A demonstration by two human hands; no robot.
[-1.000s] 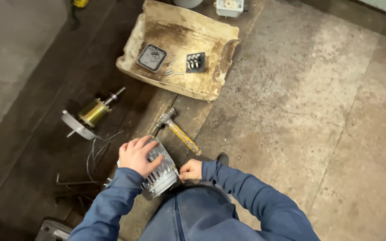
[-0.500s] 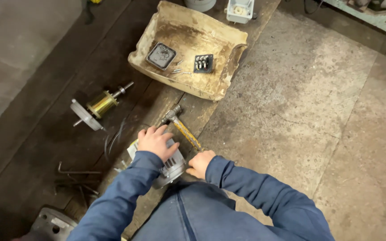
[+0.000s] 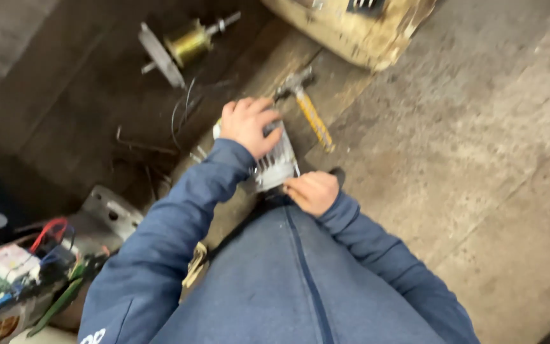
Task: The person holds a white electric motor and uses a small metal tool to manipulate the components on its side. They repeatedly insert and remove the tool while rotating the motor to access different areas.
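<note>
The left hand (image 3: pixel 249 125) lies spread, gripping the top of a ribbed grey metal housing (image 3: pixel 275 162) on the floor; the right hand (image 3: pixel 313 192) curls at its lower edge, grip unclear. Motion blur obscures the housing's detail.

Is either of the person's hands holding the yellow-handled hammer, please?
No, the yellow-handled hammer lies alone on the floor, while the left hand and right hand grip the ribbed grey metal housing.

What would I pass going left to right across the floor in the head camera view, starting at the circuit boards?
Circuit boards with coloured wires → metal bracket → brass-coloured rotor on its shaft → left hand on the finned metal part → right hand
</note>
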